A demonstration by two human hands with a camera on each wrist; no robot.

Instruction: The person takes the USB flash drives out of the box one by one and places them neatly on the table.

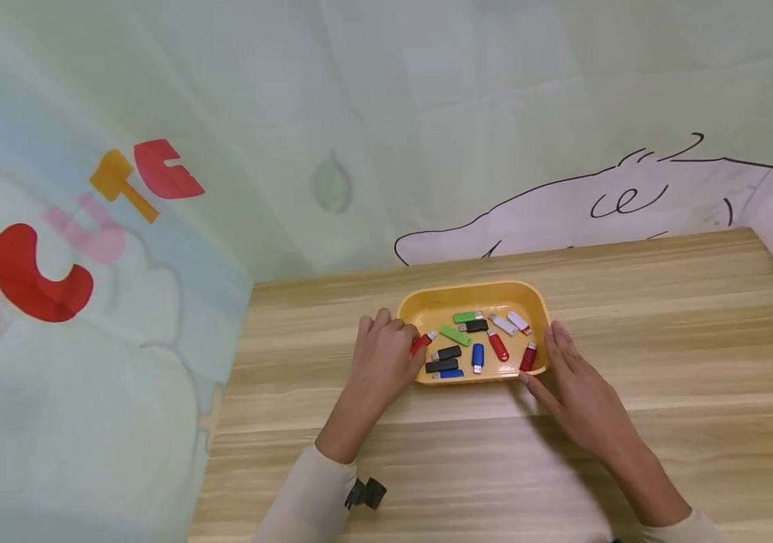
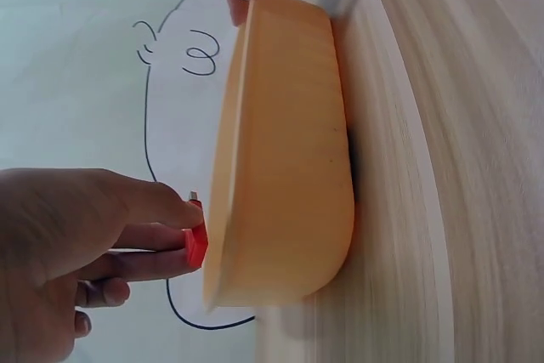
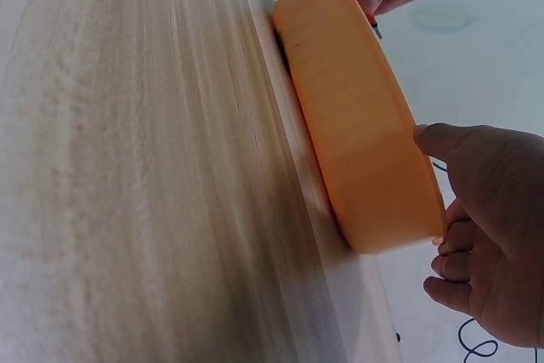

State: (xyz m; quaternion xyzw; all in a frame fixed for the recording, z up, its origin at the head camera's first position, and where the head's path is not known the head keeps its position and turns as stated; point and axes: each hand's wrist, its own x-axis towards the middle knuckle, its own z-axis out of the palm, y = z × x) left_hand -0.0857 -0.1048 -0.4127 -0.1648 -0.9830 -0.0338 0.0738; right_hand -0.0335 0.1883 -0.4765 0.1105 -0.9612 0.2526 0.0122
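Note:
A yellow-orange plastic tray stands on the table with several USB sticks lying in it. My left hand pinches a red USB stick between thumb and fingers at the tray's left end, its metal plug pointing inward. My right hand rests at the tray's near right corner. Its thumb touches the near rim and its fingers lie along the right end. Inside are green, black, white, blue and red sticks, plus a dark red one.
The wood-grain table extends around the tray on every side. Behind it hangs a pale printed cloth with a line drawing, and another printed sheet with coloured letters covers the left.

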